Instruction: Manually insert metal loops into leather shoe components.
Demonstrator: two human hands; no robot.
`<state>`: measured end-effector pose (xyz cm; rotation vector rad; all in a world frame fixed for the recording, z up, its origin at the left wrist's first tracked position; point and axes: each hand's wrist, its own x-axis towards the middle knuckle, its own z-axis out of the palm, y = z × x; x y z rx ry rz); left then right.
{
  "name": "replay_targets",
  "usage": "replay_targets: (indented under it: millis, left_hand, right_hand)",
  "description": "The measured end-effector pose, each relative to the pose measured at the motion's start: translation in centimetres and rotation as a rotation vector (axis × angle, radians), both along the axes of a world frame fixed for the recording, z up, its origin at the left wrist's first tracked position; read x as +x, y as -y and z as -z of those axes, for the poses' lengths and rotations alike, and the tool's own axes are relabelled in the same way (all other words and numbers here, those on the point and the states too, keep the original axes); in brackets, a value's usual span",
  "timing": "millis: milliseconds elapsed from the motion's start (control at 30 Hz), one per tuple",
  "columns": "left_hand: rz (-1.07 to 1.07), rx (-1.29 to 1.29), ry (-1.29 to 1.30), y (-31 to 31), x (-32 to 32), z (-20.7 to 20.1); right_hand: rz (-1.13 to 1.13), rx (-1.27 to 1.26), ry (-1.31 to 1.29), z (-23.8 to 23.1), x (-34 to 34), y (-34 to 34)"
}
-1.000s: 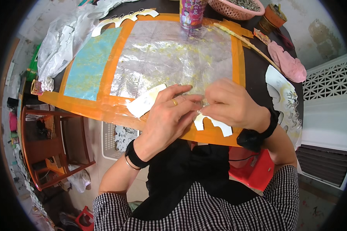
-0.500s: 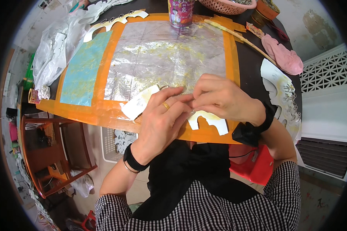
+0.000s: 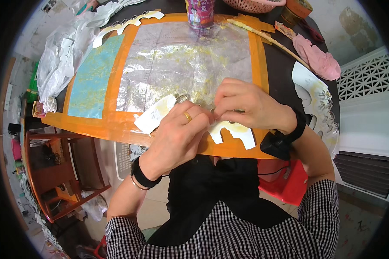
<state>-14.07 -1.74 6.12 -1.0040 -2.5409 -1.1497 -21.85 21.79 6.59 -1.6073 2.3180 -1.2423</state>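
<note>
Just over the table's front edge, my two hands meet at a white scalloped card strip with yellowish stains. Its other white part shows left of my left hand; the middle is covered. My left hand, with a ring on one finger, is closed over the strip with its fingertips bent inward. The fingers of my right hand are pinched close to the left fingertips; what lies between them is hidden. A metal ring stands on the strip beyond my left knuckles. A small dark curved piece shows beneath my right fingers.
A similar strip with rings lies far left, beside a clear plastic bag. A purple cup, a pink basket and a stick are at the back. Right are a pink cloth and stacked ringed strips.
My left hand has shifted slightly, showing more of the metal ring on the strip. My right fingers have curled and moved slightly left, and the dark curved piece has come into sight beneath them.
</note>
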Motion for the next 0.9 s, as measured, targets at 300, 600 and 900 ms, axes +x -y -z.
replay_targets:
  millis: [300, 600, 900]
  left_hand:
    - [-0.142, 0.071, 0.067, -0.8, 1.1, -0.2]
    - [-0.191, 0.052, 0.009, -1.0, 0.9, -0.2]
    - [-0.296, 0.017, 0.025, -2.4, 1.3, -0.1]
  right_hand:
    - [-0.005, -0.027, 0.098, 0.0, 0.1, 0.0]
    - [0.085, 0.006, -0.240, 0.5, 0.8, 0.5]
    - [0.161, 0.038, -0.014, 0.7, 0.4, 0.3]
